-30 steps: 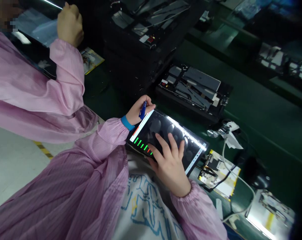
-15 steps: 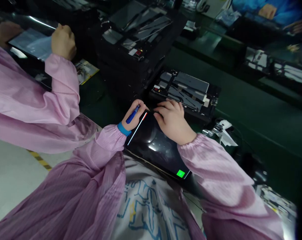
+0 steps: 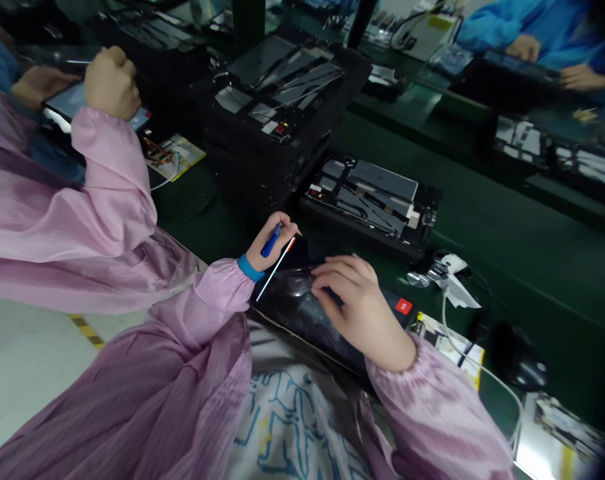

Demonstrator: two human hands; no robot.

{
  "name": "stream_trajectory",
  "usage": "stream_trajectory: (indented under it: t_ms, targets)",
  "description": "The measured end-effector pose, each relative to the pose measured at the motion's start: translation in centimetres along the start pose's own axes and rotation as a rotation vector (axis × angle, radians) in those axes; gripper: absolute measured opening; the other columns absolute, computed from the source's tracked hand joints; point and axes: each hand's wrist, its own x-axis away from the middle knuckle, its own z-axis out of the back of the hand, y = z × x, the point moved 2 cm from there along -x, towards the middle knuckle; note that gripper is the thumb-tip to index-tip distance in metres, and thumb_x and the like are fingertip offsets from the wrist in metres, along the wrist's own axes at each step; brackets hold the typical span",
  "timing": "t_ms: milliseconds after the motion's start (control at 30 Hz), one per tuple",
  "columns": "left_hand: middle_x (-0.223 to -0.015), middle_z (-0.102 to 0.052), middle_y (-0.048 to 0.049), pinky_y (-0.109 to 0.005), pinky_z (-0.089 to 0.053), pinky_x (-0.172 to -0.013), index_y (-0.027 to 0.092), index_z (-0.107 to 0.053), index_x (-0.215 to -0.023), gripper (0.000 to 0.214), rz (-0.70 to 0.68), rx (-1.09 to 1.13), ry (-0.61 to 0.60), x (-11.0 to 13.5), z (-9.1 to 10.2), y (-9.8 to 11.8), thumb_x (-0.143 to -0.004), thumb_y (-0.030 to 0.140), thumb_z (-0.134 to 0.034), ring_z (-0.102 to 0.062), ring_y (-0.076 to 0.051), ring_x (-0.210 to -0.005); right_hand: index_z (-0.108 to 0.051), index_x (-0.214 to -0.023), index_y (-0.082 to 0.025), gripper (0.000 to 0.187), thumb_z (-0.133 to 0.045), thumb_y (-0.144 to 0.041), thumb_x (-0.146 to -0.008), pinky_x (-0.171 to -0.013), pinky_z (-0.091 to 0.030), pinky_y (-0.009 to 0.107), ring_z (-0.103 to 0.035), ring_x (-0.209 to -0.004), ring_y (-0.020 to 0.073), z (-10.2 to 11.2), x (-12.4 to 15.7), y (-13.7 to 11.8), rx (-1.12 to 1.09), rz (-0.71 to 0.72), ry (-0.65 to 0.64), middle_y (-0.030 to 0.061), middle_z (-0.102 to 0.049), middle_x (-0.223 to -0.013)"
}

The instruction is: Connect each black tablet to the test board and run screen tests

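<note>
A black tablet lies before me at the bench edge, its lit screen showing a thin white line and a red square. My left hand is closed around a blue pen, by the tablet's far left corner. Over the middle of the screen, my right hand has its thumb and fingers bent together at the edge of what looks like a clear film. The film's outline is faint against the dark glass, and my right hand hides part of the screen.
Beyond the tablet lies an opened tablet unit; a tall stack of similar units stands left of it. A white cable, a circuit board and a black mouse are at right. Co-workers' arms work at left and across the bench.
My right hand has moved back toward my body, with the film's edge rising near its fingers. The screen's green square is gone and a red one shows. My left hand stays with the pen.
</note>
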Motion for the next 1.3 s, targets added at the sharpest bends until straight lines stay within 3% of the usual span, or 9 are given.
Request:
stream_trajectory:
  t_ms: [200,367,567,700,933,1033,1133,1300]
  targets:
    - [-0.081,-0.058,0.0006,-0.030,-0.042,-0.075,0.020,-0.037,-0.080,0.038,0.009,0.061,-0.083,-0.1,0.0,-0.1,-0.074,0.035,-0.071,-0.054,-0.013,-0.075,-0.060,-0.088,-0.023,0.007,-0.055,-0.018,-0.089,-0.081,-0.049,0.037,-0.062,-0.090,0.0198,2.1,5.4,0.5,-0.161,-0.132,0.118,0.0031,-0.070,-0.087]
    - [-0.083,-0.059,0.0004,-0.030,-0.041,-0.077,0.020,-0.038,-0.081,0.031,-0.015,0.044,-0.096,-0.4,0.4,-0.6,-0.070,0.022,-0.068,-0.055,-0.013,-0.078,-0.062,-0.084,-0.021,0.009,-0.058,-0.029,-0.088,-0.069,-0.052,0.032,-0.065,-0.079,0.0187,3.6,9.4,2.1,-0.269,-0.423,0.241,0.0039,-0.068,-0.082]
    - [-0.084,-0.057,0.0008,-0.030,-0.040,-0.074,0.020,-0.038,-0.081,0.033,0.006,0.074,-0.106,-0.4,0.4,-0.4,-0.065,0.021,-0.068,-0.054,-0.014,-0.076,-0.062,-0.081,-0.020,0.020,-0.066,-0.039,-0.080,-0.062,-0.052,0.032,-0.064,-0.072,0.0186,5.0,13.0,3.6,-0.420,-0.709,0.516,0.0039,-0.066,-0.078]
    - [-0.085,-0.057,0.0003,-0.030,-0.040,-0.074,0.020,-0.040,-0.081,0.030,0.021,0.050,-0.091,-0.4,0.4,-0.3,-0.064,0.019,-0.065,-0.054,-0.014,-0.077,-0.062,-0.078,-0.024,0.015,-0.069,-0.037,-0.076,-0.062,-0.047,0.035,-0.059,-0.068,0.0178,6.0,13.9,3.5,-0.495,-0.775,0.731,0.0021,-0.063,-0.075]
    - [-0.085,-0.057,-0.0003,-0.032,-0.039,-0.078,0.020,-0.041,-0.080,0.031,0.011,0.001,-0.074,-1.1,0.6,-0.6,-0.061,0.018,-0.065,-0.056,-0.017,-0.085,-0.062,-0.065,-0.033,0.007,-0.067,-0.027,-0.065,-0.054,-0.035,0.042,-0.050,-0.054,0.0214,7.5,13.7,3.9,-0.535,-0.664,1.076,0.0042,-0.052,-0.058]
    - [-0.085,-0.056,-0.0002,-0.032,-0.040,-0.079,0.020,-0.041,-0.079,0.030,0.018,0.011,-0.077,-1.2,0.5,-0.6,-0.060,0.018,-0.064,-0.056,-0.018,-0.087,-0.062,-0.065,-0.033,0.009,-0.064,-0.025,-0.065,-0.054,-0.037,0.041,-0.048,-0.053,0.0204,7.7,13.9,4.2,-0.570,-0.627,1.105,0.0014,-0.049,-0.056]
    - [-0.084,-0.056,-0.0004,-0.033,-0.040,-0.078,0.020,-0.042,-0.081,0.030,0.021,0.016,-0.075,-1.2,0.5,-0.6,-0.059,0.018,-0.063,-0.056,-0.018,-0.085,-0.063,-0.073,-0.027,0.007,-0.063,-0.022,-0.069,-0.054,-0.042,0.036,-0.052,-0.055,0.0184,6.8,13.8,3.6,-0.709,-0.540,1.033,-0.0008,-0.055,-0.059]
    - [-0.082,-0.054,0.0004,-0.033,-0.040,-0.075,0.020,-0.043,-0.079,0.028,0.027,0.019,-0.075,-1.3,0.5,-0.4,-0.058,0.017,-0.061,-0.056,-0.020,-0.088,-0.062,-0.088,-0.023,0.012,-0.056,-0.013,-0.085,-0.066,-0.052,0.033,-0.065,-0.077,0.0176,2.8,13.0,0.4,-0.788,-0.418,0.645,0.0031,-0.068,-0.081]
